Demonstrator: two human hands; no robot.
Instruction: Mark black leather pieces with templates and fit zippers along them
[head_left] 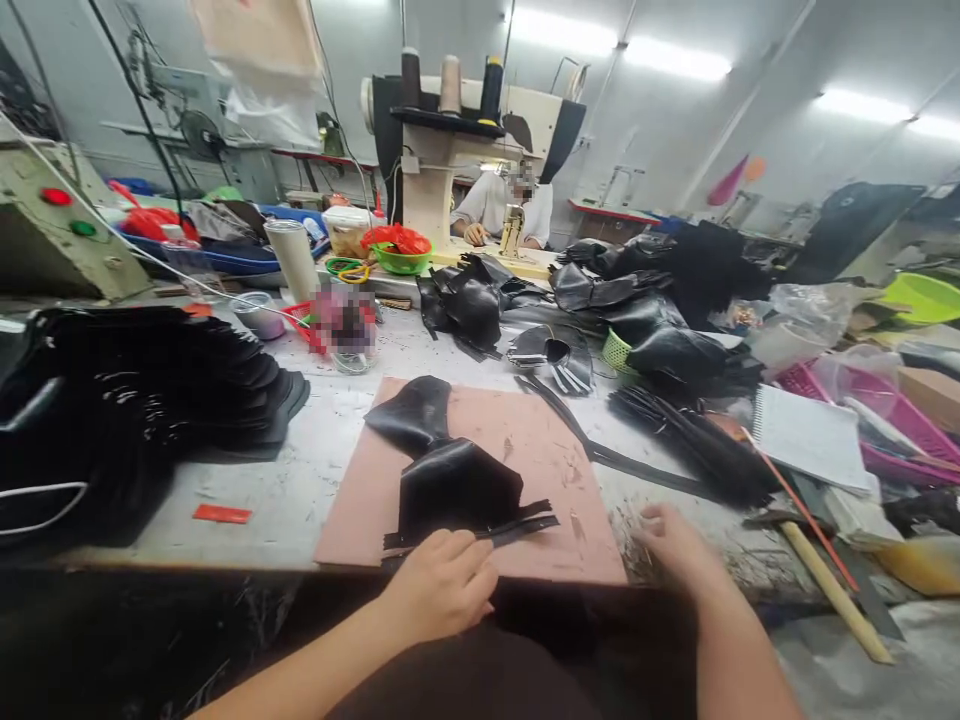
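A black leather piece (459,490) lies on a pink board (551,450), joined to a second black leather panel (416,410) above it. Along its lower edge runs a black zipper (525,527), its loose ends sticking out to the right. My left hand (442,585) is closed on the zipper at the board's front edge, fingers curled over it; the fingertips are partly hidden. Just right of the board, my right hand (679,550) hovers over the table, slightly blurred, its fingers apart and holding nothing visible.
Stacked black pieces (217,380) fill the left side. To the right lie black zipper strips (690,440), a notebook (806,435) and a wooden-handled hammer (836,590). More leather parts (472,300) lie beyond the board. A person (499,210) sits behind a sewing machine (427,185).
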